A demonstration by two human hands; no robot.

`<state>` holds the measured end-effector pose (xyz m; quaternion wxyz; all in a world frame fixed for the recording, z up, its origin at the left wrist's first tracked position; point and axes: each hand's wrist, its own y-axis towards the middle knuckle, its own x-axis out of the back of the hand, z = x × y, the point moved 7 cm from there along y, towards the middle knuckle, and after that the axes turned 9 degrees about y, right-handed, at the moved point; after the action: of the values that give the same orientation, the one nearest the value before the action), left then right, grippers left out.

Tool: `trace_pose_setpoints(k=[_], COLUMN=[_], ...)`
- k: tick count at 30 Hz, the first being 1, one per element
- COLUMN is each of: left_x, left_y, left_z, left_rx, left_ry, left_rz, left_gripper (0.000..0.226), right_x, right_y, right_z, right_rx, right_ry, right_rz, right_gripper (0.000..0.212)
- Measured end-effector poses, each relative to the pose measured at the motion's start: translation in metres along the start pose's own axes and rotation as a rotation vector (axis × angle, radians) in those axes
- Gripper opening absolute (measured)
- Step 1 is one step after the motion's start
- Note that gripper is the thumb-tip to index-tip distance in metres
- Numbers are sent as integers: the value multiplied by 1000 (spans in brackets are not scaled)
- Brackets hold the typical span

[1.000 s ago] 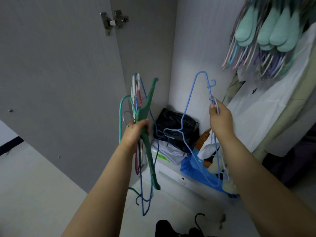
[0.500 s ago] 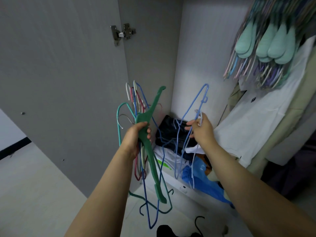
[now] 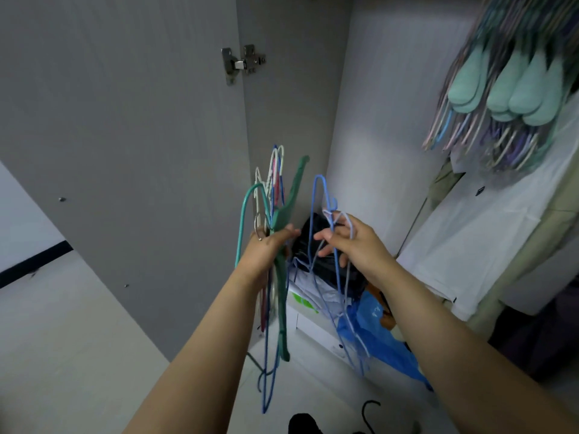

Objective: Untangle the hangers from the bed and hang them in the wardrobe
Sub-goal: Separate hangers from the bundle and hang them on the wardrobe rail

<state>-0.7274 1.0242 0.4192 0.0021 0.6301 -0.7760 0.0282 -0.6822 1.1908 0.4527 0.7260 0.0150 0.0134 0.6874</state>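
Before the open wardrobe, my left hand (image 3: 266, 245) grips a tangled bundle of hangers (image 3: 277, 214); my right hand (image 3: 354, 242), fingers loosely curled, holds a blue wire hanger (image 3: 322, 195) drawn partly free. Beyond, hung hangers (image 3: 507, 92) crowd the wardrobe's upper right. Judged progress: many hung; this bundle remains to separate.
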Motion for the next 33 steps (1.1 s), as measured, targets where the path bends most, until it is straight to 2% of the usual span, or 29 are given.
trace_pose_setpoints(k=[4, 7, 11, 16, 20, 22, 24, 27, 31, 33], left_x=[-1, 1, -5, -6, 4, 8, 9, 5, 2, 3], left_y=[0, 2, 1, -1, 0, 1, 1, 1, 5, 8], left_z=[-13, -15, -13, 1, -3, -6, -7, -6, -1, 6], left_rx=[-41, -27, 17, 107, 96, 73, 35, -31, -92, -63], left_ry=[-82, -215, -380, -342, -230, -123, 9, 131, 212, 245], left_rz=[54, 79, 191, 124, 113, 104, 79, 44, 25, 0], left_gripper=[29, 27, 24, 14, 11, 14, 15, 9, 15, 7], right_x=[-27, -36, -45, -41, -2, 21, 46, 72, 88, 89], right_y=[-11, -17, -17, -15, -15, -7, 5, 15, 17, 19], right_z=[-6, -18, -33, -61, -77, -68, -44, -16, 13, 31], right_rx=[-51, -117, -151, -283, -508, -415, -177, 12, 113, 166], right_ry=[-102, -223, -317, -443, -406, -441, -562, -390, -145, -160], right_rz=[75, 145, 208, 257, 140, 11, -170, -367, -482, -481], right_gripper=[38, 37, 35, 35, 47, 45, 43, 34, 31, 30])
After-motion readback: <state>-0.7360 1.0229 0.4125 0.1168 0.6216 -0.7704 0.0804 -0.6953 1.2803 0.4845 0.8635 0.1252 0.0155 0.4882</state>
